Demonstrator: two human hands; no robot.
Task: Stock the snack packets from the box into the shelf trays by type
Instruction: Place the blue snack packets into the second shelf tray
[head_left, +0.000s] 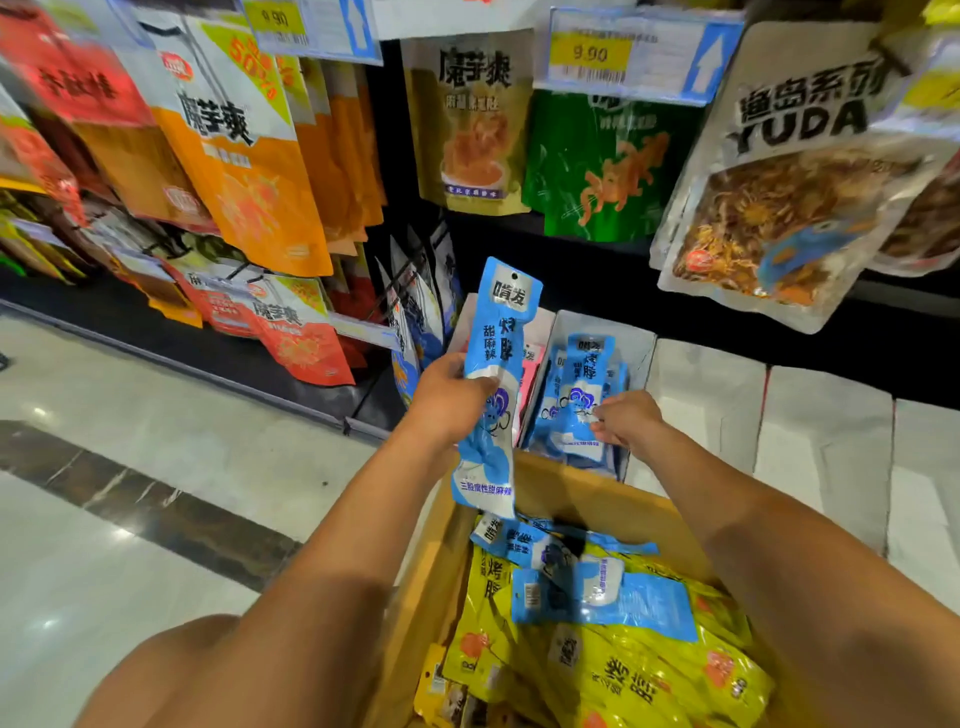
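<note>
My left hand (451, 400) grips a long blue snack packet (496, 364) upright, just left of a white shelf tray (644, 348). That tray holds several matching blue packets (579, 395). My right hand (626, 418) pinches the front blue packet in the tray. Below both hands stands an open cardboard box (566, 493) with blue packets (597, 587) lying on top of many yellow packets (623, 675). A tray to the left shows a pink packet (527, 379) behind the held one.
More white trays (826, 415) run to the right along the shelf. Large hanging snack bags (795, 171) and price tags (639, 54) hang above. Orange and red bags (244, 156) fill the left racks. Polished floor (130, 441) lies to the left.
</note>
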